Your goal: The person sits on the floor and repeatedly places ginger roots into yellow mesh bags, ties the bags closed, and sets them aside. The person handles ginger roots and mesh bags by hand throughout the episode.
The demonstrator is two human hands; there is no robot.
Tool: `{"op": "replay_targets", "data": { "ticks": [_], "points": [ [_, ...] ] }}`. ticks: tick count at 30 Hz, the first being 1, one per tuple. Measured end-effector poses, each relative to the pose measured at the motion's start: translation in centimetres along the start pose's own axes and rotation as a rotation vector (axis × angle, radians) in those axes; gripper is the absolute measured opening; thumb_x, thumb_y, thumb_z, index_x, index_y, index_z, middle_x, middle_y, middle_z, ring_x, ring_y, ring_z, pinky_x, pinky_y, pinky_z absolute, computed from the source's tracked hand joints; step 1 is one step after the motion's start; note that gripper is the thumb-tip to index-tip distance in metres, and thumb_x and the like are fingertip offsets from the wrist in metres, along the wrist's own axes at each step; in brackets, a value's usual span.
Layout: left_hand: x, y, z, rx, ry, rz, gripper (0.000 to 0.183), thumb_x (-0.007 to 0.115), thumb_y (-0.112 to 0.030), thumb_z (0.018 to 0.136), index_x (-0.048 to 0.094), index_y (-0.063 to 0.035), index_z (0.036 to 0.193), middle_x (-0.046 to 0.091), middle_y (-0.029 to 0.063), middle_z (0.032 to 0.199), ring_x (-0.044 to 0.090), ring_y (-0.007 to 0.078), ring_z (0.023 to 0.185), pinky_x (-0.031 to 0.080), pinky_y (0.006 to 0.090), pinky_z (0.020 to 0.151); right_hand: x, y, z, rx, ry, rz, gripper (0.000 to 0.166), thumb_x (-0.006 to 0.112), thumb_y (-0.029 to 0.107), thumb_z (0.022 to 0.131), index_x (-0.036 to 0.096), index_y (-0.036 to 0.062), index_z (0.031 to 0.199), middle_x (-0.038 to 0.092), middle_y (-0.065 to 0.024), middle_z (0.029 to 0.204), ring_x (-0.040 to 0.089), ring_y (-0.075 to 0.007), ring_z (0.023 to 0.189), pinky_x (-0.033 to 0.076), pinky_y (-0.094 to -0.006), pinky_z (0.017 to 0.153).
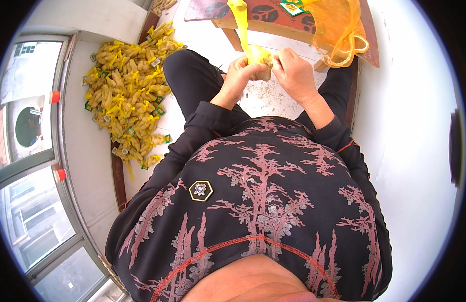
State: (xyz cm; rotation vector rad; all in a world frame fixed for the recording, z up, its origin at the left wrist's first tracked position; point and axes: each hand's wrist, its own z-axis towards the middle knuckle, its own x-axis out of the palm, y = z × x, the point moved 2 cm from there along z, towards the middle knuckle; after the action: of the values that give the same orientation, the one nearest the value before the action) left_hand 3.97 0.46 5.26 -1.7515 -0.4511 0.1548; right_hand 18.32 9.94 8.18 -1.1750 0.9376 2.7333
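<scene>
Just above my lap, my left hand (238, 75) grips a yellow mesh bag (258, 55) stretched over a knobbly ginger root (269, 68). The root's pale brown end sticks out at the lower right of the mesh. From there the narrow yellow netting runs up toward the low table, with a lump in its far end. My right hand (293, 73) is curled, its thumb and fingertips pinched together at the right edge of the bag and root. What exactly lies between those fingertips is mostly hidden.
A low red-topped wooden table (282, 22) stands ahead, carrying an orange mesh sack (338, 30) and green printed tags (295, 7). Left of my knee, a big heap of ginger in yellow nets (127, 83) covers the floor. Dirt crumbs (267, 96) lie between my legs.
</scene>
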Motion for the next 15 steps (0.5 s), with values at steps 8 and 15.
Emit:
{"op": "replay_targets", "data": {
  "ticks": [8, 15],
  "points": [
    [0.1, 1.6, 0.4, -0.12, -0.042, -0.538, 0.037, 0.056, -0.022, 0.089, 0.057, 0.0064, 0.112, 0.065, 0.0134, 0.099, 0.067, 0.0235, 0.081, 0.057, 0.033, 0.074, -0.6, 1.0, -1.6, -0.022, -0.073, 0.338, 0.017, 0.062, 0.0, 0.076, 0.055, 0.0047, 0.091, 0.06, -0.0098, 0.088, 0.059, -0.0277, 0.067, 0.047, -0.0348, 0.058],
    [0.3, 1.4, -0.3, -0.057, -0.065, -0.463, 0.033, 0.053, -0.021, 0.092, 0.057, 0.0062, 0.111, 0.064, 0.0121, 0.095, 0.066, 0.0217, 0.078, 0.056, 0.0306, 0.071, -1.2, -1.0, -0.6, 0.62, -0.059, 1.091, 0.014, 0.048, 0.013, 0.097, 0.055, 0.0013, 0.092, 0.066, -0.0108, 0.087, 0.066, -0.0118, 0.069, 0.051, -0.0222, 0.059]
  ]
}}
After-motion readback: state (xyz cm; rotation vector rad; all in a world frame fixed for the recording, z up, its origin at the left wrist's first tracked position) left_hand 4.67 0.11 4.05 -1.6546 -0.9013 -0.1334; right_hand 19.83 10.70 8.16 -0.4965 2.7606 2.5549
